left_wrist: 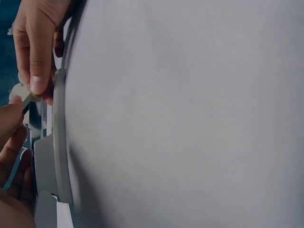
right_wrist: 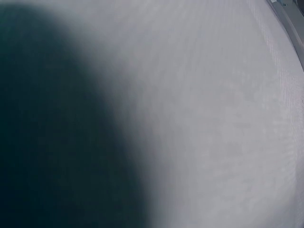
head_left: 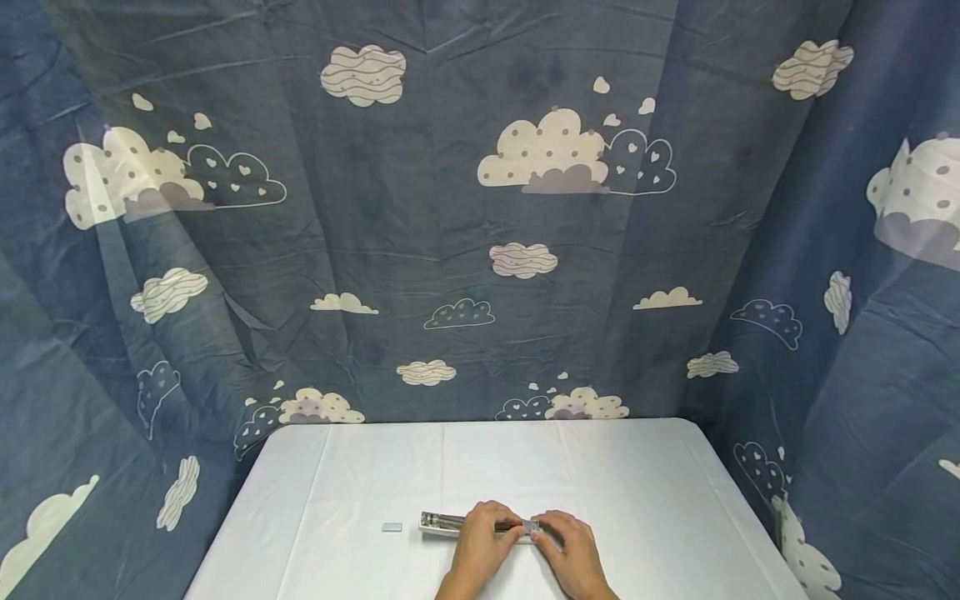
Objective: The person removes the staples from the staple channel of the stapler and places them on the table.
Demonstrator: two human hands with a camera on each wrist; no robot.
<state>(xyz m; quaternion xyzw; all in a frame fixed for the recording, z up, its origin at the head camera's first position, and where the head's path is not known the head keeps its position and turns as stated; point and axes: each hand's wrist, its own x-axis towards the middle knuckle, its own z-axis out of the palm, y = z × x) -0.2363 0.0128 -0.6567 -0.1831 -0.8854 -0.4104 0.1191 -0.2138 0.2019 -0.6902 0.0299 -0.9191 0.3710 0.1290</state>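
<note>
A stapler point(head_left: 442, 523) lies lengthwise on the white table, its metal parts showing at the left end and its middle hidden behind my left hand point(head_left: 480, 546). Over its right part, a small grey strip of staples point(head_left: 530, 526) sits between my fingertips. Thumb and index finger of the left hand pinch the strip from the left. From the other side, my right hand point(head_left: 573, 550) pinches it too. In the left wrist view, the fingertips of both hands meet close above the stapler's grey body point(left_wrist: 59, 123). The right wrist view shows mostly blurred white cloth and a dark shape.
Another small grey strip point(head_left: 392, 527) lies flat on the white table point(head_left: 360, 467), left of the stapler. Dark blue curtains point(head_left: 420, 208) with cloud prints hang behind the table and along both sides.
</note>
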